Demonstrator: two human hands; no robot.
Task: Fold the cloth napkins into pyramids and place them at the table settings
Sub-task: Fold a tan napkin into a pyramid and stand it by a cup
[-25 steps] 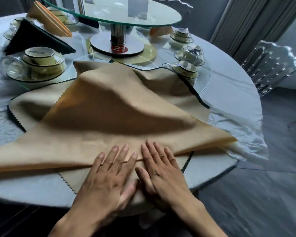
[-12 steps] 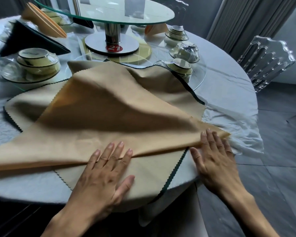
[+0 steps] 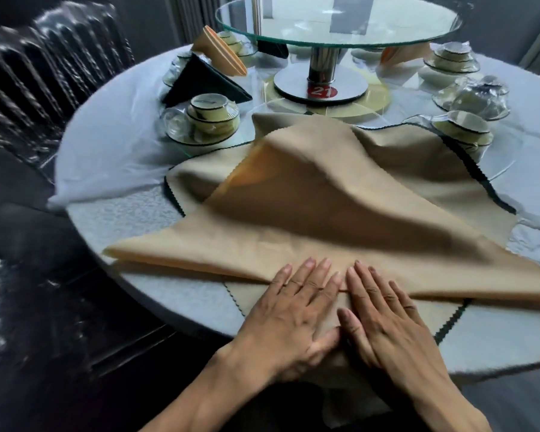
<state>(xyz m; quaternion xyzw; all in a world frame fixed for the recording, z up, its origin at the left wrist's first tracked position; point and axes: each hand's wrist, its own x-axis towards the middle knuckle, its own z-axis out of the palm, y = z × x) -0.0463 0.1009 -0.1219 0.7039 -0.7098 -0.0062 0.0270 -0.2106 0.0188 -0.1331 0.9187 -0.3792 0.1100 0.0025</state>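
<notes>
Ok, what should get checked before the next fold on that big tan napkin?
1. Both hands flat on the fold: ok, left hand and right hand press side by side.
2. Tan napkin lying flat: not ok, its middle humps up.
3. Left tip on the table: ok.
4. Right tip on the table: cannot tell, it runs out of view.
5. Cups clear of the cloth: not ok, the right cup stack sits at the edge of the spread cloth underneath.

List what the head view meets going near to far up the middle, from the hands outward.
Left hand and right hand side by side, tan napkin, metal base with red 21, glass turntable.
</notes>
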